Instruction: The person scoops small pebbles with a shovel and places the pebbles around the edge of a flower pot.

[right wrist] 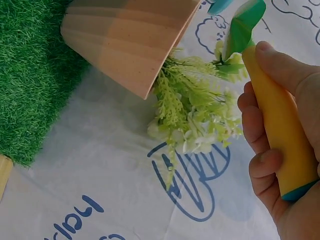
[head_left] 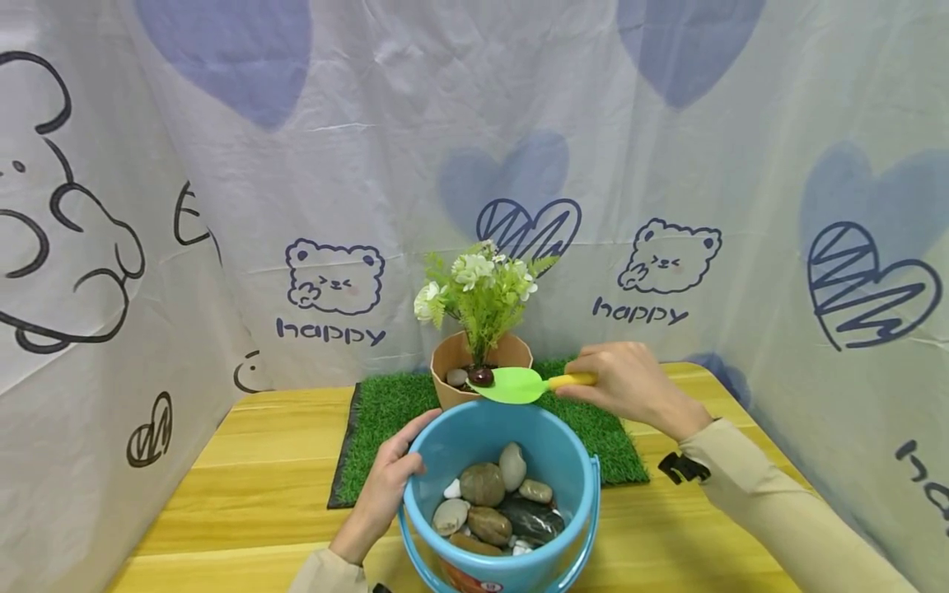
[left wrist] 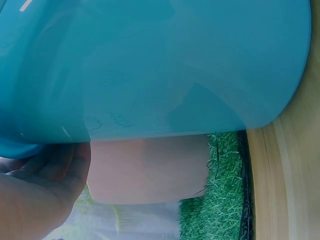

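My right hand (head_left: 630, 383) grips the yellow handle (right wrist: 280, 120) of a toy shovel with a light green blade (head_left: 515, 385). The blade reaches over the rim of a tan flowerpot (head_left: 441, 358), and a dark red stone (head_left: 482, 377) sits at its tip. White flowers with green leaves (head_left: 478, 288) stand in the pot, with a grey stone (head_left: 456, 377) at their base. My left hand (head_left: 389, 473) holds the rim of a blue bucket (head_left: 586, 494), thumb over the edge and fingers outside. Several stones (head_left: 482, 484) lie in the bucket, brown, grey and black, with small white ones among them.
A green artificial turf mat (head_left: 385, 412) lies under the pot on the yellow wooden table (head_left: 259, 461). The bucket stands in front of the pot, its handle (head_left: 593, 527) hanging down at the front. A printed white curtain (head_left: 385, 165) surrounds the table's back and sides.
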